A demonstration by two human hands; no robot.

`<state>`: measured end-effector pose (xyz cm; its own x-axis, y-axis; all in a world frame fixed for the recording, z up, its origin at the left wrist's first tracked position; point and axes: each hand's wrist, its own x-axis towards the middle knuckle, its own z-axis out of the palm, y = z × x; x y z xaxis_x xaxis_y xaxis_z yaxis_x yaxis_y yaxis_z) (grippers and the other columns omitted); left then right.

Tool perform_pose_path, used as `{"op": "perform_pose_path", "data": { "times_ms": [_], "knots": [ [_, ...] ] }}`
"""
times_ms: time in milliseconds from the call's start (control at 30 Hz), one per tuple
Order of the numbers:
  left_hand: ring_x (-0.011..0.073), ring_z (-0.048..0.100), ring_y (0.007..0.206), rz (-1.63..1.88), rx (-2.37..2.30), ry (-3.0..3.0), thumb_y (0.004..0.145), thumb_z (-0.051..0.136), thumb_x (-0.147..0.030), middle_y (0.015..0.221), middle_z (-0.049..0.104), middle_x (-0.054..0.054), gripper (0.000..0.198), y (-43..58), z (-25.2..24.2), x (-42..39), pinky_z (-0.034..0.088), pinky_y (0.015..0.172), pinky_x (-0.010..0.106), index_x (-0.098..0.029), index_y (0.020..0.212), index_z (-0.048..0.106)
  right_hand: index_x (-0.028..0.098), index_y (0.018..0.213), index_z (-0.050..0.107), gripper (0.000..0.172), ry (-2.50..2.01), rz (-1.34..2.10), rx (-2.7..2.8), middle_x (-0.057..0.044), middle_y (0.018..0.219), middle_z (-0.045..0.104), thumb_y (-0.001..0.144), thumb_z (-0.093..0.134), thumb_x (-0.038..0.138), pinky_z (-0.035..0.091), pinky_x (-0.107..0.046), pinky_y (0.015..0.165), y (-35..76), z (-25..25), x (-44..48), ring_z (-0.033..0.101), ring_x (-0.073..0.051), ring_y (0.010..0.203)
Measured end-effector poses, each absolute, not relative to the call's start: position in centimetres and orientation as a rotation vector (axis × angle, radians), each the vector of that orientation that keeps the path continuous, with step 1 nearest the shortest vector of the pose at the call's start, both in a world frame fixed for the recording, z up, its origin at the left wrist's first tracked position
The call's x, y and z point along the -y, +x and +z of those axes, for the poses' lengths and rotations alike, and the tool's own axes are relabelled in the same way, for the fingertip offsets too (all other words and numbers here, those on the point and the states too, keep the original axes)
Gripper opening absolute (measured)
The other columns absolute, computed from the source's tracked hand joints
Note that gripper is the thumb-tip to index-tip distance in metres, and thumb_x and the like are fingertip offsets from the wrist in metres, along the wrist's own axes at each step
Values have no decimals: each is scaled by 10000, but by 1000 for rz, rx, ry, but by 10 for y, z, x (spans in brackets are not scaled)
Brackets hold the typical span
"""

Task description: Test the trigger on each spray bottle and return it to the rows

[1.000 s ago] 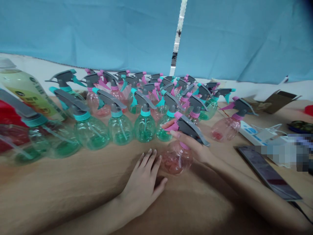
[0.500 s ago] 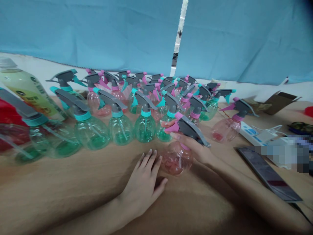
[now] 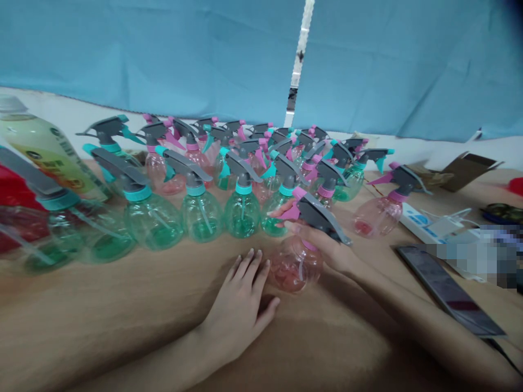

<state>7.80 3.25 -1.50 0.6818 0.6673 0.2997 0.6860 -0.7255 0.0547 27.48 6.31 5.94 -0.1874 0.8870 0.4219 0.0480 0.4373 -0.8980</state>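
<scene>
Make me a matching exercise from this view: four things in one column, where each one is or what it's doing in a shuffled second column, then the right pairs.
Things:
1. Right hand
2. Left hand
3. Dark phone
4. Yellow-green labelled bottle

Places and states:
A. At the far left edge of the view
B. Lying flat, right of the hands
C. Resting on the wooden table, holding nothing
D. Gripping a pink-collared spray bottle

Pairs: 1-D, 2-C, 3-B, 4-A

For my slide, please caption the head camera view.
Right hand holds a pink plastic spray bottle beside green plastic spray bottles.
</scene>
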Motion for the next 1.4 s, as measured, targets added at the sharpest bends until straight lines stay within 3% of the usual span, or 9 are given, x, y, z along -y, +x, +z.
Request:
{"op": "perform_pose_path", "data": {
  "times_ms": [133,267,367,633,800,900,1167,1400],
  "knots": [
    [349,402,1294,-454,1127,-2822,889,520,-396,1393,453,212,545,79,-14,-33,369,1025,500,-35,1296,492,240,818,605,168,-952,895,1560,12,760,596,854,588,403,455,-328,811,272,65,-58,582,-166,776],
    [347,414,1286,-441,1131,-2811,884,529,-399,1390,459,208,548,80,-13,-32,375,1023,502,-41,1296,496,239,823,601,222,-1025,863,1569,24,678,543,858,565,455,443,-287,630,272,66,-54,492,-135,592],
    [345,417,1284,-409,1131,-2807,883,529,-401,1392,458,206,549,80,-13,-32,380,1018,504,-40,1296,497,233,767,622,264,-1048,816,1582,26,642,516,863,552,469,435,-288,626,273,66,-54,436,-122,536],
    [350,406,1291,-415,1124,-2812,891,516,-408,1398,449,211,554,80,-14,-33,381,1011,517,-36,1301,494,231,791,599,205,-1012,841,1600,20,670,534,865,565,419,455,-319,719,272,69,-55,543,-155,662],
    [350,415,1285,-414,1114,-2809,882,532,-398,1390,456,217,559,80,-13,-33,383,1012,510,-28,1300,494,248,863,633,107,-856,893,1587,5,846,647,861,597,349,447,-350,885,271,63,-59,607,-181,912],
    [346,407,1292,-432,1114,-2813,887,523,-401,1393,455,210,553,79,-13,-33,380,1016,506,-37,1302,489,266,941,651,98,-812,898,1597,9,849,674,860,607,296,443,-358,932,272,61,-60,611,-184,1000],
    [336,410,1291,-403,1115,-2791,888,515,-412,1398,454,198,552,79,-13,-33,382,1013,493,-51,1304,491,290,996,665,157,-820,960,1532,8,887,704,845,620,297,417,-392,1006,272,56,-60,611,-186,1052],
    [328,408,1293,-391,1126,-2792,890,510,-429,1402,453,189,560,79,-14,-33,372,1024,482,-61,1310,487,292,983,680,185,-892,977,1528,-8,845,709,815,635,355,482,-425,898,273,54,-61,654,-229,948]
  ]
}}
